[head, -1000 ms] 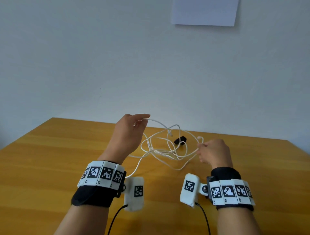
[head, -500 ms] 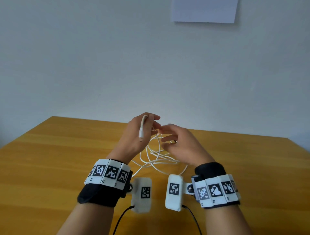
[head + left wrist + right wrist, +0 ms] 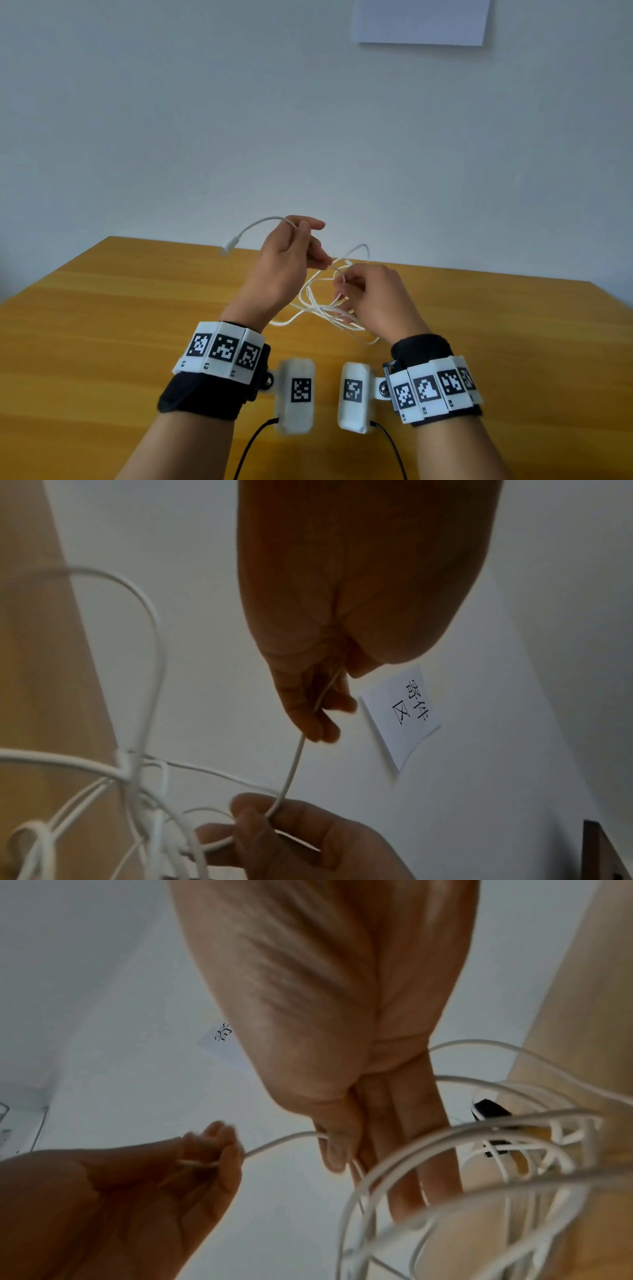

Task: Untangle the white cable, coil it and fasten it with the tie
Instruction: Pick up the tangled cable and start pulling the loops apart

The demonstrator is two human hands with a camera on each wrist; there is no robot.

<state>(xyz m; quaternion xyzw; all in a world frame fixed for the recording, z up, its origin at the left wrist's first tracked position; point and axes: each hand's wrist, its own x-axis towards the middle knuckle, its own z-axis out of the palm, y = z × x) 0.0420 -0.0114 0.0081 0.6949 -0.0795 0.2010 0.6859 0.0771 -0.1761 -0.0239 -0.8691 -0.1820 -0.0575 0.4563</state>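
Observation:
The white cable (image 3: 322,310) lies in a loose tangle on the wooden table (image 3: 102,342), with loops rising to both hands. My left hand (image 3: 299,228) is raised and pinches the cable near one end; the connector end (image 3: 227,247) arcs out to its left. My right hand (image 3: 340,279) is lower and pinches a strand just right of it. A short stretch of cable (image 3: 294,761) runs between the two pinches. In the right wrist view the black tie (image 3: 489,1110) lies on the table beyond the loops (image 3: 445,1139). In the head view the tie is hidden.
A white paper sheet (image 3: 421,20) hangs on the pale wall behind the table. The table's far edge (image 3: 479,274) runs just beyond the hands. Black wires (image 3: 253,445) trail from the wrist cameras toward me.
My right hand came in from the right to meet the left hand and now pinches a strand beside it. The left hand rose, and the connector end now sticks out to the left.

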